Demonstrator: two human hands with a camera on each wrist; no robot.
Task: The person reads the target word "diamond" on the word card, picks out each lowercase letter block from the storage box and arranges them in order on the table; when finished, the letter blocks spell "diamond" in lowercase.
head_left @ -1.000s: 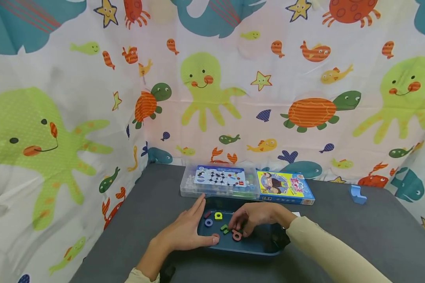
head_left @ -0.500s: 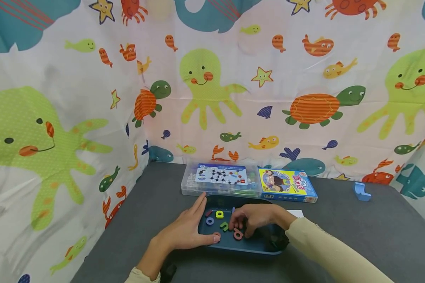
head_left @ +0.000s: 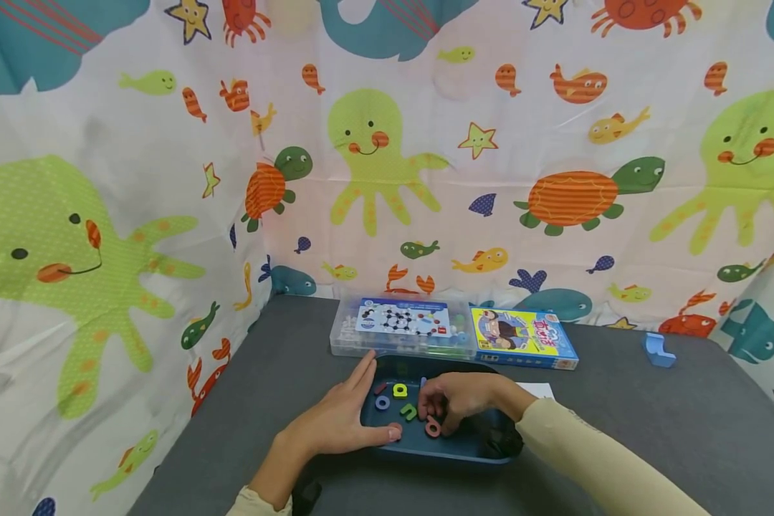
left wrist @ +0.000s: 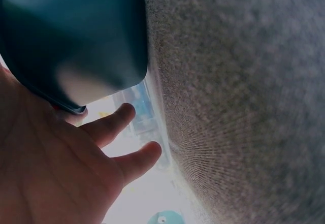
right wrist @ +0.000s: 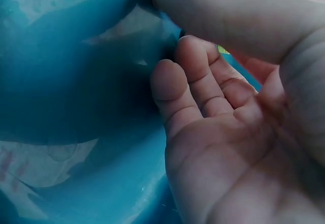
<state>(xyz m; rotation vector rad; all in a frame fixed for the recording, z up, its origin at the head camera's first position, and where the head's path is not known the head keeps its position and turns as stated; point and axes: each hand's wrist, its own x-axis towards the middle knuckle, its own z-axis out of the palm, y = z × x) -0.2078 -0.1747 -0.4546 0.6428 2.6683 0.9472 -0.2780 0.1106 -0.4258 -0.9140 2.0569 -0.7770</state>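
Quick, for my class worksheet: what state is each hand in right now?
Left hand: open, fingers spread, resting against the blue tray.
Right hand: fingers bent, reaching down into the tray; whether it holds anything cannot be told.

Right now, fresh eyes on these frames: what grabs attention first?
Probably the sea-animal cloth filling the background, with its green octopuses and orange turtles. Next, the dark blue tray on the gray table, holding small coloured pieces, left hand at its left end, right hand inside. Then the yellow-and-blue box behind it.
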